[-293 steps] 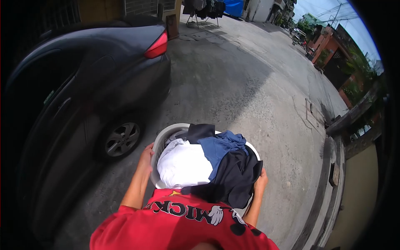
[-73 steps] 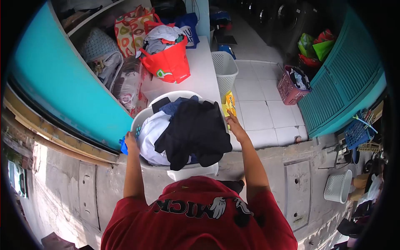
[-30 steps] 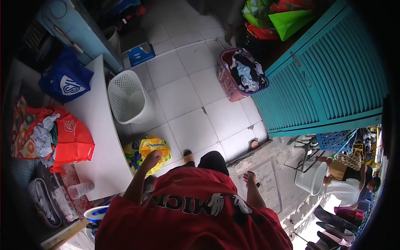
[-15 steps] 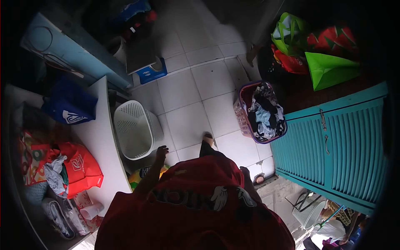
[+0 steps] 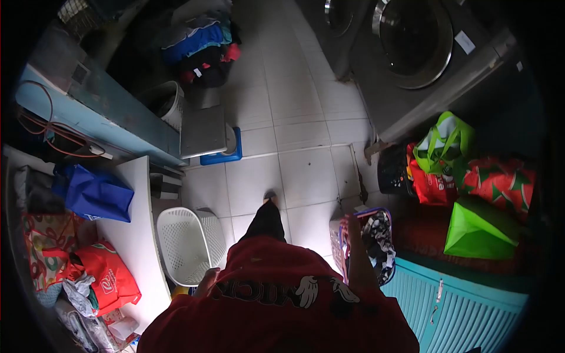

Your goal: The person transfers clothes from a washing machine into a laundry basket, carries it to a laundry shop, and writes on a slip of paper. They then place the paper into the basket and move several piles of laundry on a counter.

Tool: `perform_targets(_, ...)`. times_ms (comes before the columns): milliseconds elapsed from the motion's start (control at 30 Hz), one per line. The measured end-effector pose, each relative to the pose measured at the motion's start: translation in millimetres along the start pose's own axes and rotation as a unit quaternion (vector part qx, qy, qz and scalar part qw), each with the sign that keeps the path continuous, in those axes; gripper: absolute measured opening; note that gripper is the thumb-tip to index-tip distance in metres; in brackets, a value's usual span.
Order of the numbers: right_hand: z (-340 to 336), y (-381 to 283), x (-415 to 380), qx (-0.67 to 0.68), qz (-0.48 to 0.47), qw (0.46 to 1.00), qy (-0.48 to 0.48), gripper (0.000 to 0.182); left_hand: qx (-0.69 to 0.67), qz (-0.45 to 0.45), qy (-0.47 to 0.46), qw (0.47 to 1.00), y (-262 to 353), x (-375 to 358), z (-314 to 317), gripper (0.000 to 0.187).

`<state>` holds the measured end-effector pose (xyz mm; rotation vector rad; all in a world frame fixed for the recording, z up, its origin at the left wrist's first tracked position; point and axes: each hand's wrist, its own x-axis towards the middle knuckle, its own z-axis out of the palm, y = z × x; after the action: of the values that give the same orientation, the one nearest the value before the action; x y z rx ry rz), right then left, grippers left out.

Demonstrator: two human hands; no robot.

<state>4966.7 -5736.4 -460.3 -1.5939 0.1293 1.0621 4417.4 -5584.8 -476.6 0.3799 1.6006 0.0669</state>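
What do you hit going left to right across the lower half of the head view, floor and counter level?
red bag → white laundry basket → left hand → right hand → pink basket of clothes → green bag

Head camera looks steeply down at tiled floor (image 5: 306, 170).

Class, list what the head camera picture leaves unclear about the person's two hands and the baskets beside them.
- Left hand: fingers hidden behind the red shirt; any grip unclear.
- Right hand: dim and small; contact with the pink basket uncertain.
- Pink basket: near end hidden by the right arm.
- White basket: inside too shadowed to judge.
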Motion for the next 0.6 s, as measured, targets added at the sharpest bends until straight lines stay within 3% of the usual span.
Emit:
perform_targets(33,-7,16,26,0.070,0.133,0.986,-0.072,0.029,0.010,-0.002,-0.018,1.000,25,15,8,0.028)
perform_targets(67,-5,37,32,0.114,0.143,0.976,-0.121,0.028,0.020,0.000,-0.031,0.999,51,32,18,0.027)
perform_targets(100,29,18,1,-0.052,0.167,0.985,0.000,0.026,0.030,0.011,-0.039,0.999,79,49,28,0.027)
perform_targets(133,30,31,15,-0.104,0.241,0.964,-0.035,0.027,0.029,0.003,0.060,0.998,136,18,72,0.028)
perform_targets(300,67,-50,61,-0.155,0.096,0.983,-0.016,0.027,0.110,0.212,0.065,0.969,349,46,190,0.018)
perform_targets(367,79,-83,92,-0.150,0.045,0.988,-0.009,0.027,0.092,0.283,-0.022,0.954,430,57,247,0.018)
perform_targets(433,97,-128,134,-0.126,0.027,0.992,0.008,0.028,0.074,0.328,-0.086,0.938,502,58,300,0.021)
perform_targets(500,131,-201,186,-0.094,0.060,0.992,0.052,0.029,0.095,0.367,-0.076,0.922,557,59,348,0.020)
perform_targets(567,171,-298,240,-0.091,0.003,0.995,-0.031,0.036,0.020,0.411,-0.121,0.904,592,62,378,0.019)
perform_targets(600,202,-345,249,-0.068,-0.036,0.992,-0.095,0.044,0.067,0.431,-0.123,0.891,603,57,385,0.019)
